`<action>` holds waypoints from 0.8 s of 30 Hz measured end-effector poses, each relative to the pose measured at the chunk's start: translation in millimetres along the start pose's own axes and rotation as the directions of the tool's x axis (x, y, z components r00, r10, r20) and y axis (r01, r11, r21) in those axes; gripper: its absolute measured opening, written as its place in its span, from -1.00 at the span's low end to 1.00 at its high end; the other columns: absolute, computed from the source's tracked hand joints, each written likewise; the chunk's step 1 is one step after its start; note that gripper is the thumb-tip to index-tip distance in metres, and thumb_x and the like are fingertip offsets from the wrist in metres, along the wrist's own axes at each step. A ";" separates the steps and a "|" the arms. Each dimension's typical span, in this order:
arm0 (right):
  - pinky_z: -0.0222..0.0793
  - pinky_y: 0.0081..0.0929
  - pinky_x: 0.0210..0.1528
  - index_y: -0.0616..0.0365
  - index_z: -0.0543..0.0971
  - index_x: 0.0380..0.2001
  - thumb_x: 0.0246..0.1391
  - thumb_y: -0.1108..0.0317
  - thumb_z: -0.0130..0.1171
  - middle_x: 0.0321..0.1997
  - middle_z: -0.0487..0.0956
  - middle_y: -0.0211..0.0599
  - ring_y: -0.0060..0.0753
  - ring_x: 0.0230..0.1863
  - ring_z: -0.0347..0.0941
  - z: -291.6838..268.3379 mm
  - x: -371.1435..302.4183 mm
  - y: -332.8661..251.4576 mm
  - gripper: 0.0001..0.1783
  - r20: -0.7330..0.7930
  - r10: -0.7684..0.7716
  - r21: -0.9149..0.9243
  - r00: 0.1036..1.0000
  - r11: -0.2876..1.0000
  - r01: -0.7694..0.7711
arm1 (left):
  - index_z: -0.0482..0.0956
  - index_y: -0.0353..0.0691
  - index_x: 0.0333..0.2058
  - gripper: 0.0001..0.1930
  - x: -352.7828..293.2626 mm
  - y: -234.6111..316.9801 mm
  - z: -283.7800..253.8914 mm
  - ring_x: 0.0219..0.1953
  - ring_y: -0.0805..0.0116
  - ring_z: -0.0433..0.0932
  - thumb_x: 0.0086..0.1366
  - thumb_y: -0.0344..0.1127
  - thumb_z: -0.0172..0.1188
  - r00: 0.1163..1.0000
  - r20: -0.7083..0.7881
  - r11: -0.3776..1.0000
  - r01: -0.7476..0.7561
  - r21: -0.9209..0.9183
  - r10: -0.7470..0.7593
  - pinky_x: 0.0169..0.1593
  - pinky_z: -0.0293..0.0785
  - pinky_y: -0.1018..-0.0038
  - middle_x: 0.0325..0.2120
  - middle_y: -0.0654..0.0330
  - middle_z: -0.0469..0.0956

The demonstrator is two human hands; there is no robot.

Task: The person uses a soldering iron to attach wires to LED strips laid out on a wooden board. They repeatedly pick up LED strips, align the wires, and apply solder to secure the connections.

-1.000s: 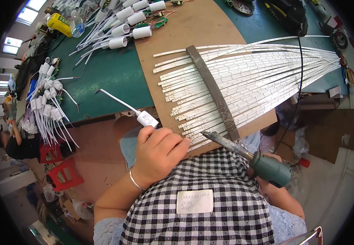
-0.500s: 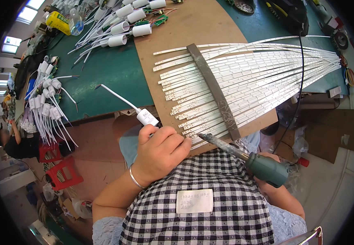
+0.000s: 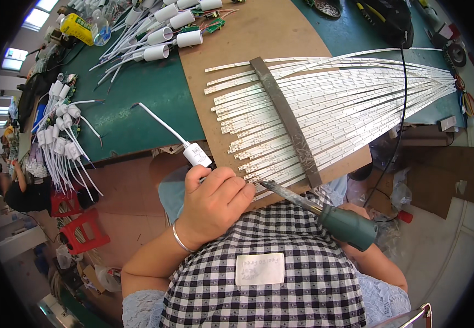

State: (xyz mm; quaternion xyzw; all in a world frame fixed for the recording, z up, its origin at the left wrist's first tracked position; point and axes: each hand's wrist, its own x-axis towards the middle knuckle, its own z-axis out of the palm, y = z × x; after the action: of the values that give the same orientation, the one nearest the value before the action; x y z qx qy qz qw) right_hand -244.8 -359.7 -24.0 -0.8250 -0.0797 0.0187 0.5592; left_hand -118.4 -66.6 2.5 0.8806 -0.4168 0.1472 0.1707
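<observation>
My left hand (image 3: 218,199) is closed around the lower end of a small white cylindrical housing (image 3: 197,155). A white cable (image 3: 160,121) runs from the housing up and to the left. My right hand (image 3: 358,209), largely hidden behind the tool, grips the green handle of a soldering iron (image 3: 348,226). The iron's dark tip points left, close to my left fingertips and the near ends of the strips. Many thin white LED strips (image 3: 346,101) fan out on a brown board (image 3: 259,27), held under a dark bar (image 3: 286,123). Whether the tip touches a strip, I cannot tell.
White housings with cables and green circuit boards lie in piles at the upper (image 3: 158,52) and left (image 3: 62,128) of the green table (image 3: 144,93). A black cord (image 3: 404,109) hangs across the strips. Red stools (image 3: 86,232) and another person (image 3: 21,188) are at left.
The soldering iron and my right hand have shifted slightly left, bringing the tip nearer my left fingertips. My left hand has barely moved and keeps its hold.
</observation>
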 end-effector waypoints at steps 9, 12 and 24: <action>0.43 -0.45 -0.18 0.33 0.45 -0.14 -0.04 0.23 0.30 -0.22 0.58 -0.12 -0.28 -0.25 0.54 -8.3 -0.6 -0.9 -0.53 0.131 -0.002 -0.032 0.991 0.999 0.007 | 0.61 -0.06 -0.41 -0.85 -0.9 0.5 0.3 -0.29 0.44 0.47 -0.05 -0.35 0.21 1.000 -0.013 1.000 0.015 -0.003 -0.015 -0.05 0.13 0.36 -0.48 0.43 0.50; 0.47 -0.50 -0.13 0.38 0.41 -0.05 -0.03 0.23 0.33 -0.19 0.61 -0.11 -0.34 -0.21 0.58 -12.8 -1.1 4.7 -0.44 0.179 -0.073 -0.082 0.981 0.993 0.089 | 0.61 -0.06 -0.41 -0.85 -1.0 0.4 0.5 -0.29 0.44 0.47 -0.05 -0.34 0.21 1.000 -0.013 1.000 0.015 0.005 -0.015 -0.05 0.13 0.36 -0.48 0.43 0.50; 0.18 0.02 0.31 0.22 0.17 0.25 -0.02 0.06 0.29 0.16 0.35 -0.07 -0.16 0.18 0.33 43.3 81.3 -43.6 -0.14 0.064 0.278 0.829 0.958 0.520 -0.206 | 0.59 -0.05 -0.40 -0.87 -0.7 -1.2 -1.3 -0.26 0.47 0.45 0.01 -0.32 0.19 0.999 0.036 1.000 0.006 0.018 -0.006 -0.05 0.12 0.34 -0.45 0.43 0.47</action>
State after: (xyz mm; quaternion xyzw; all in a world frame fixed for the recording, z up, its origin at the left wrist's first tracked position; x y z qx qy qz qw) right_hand -174.6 -291.7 4.9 -0.4673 0.0753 0.1000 0.8752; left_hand -118.1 -64.8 3.2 0.8858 -0.4158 0.1346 0.1559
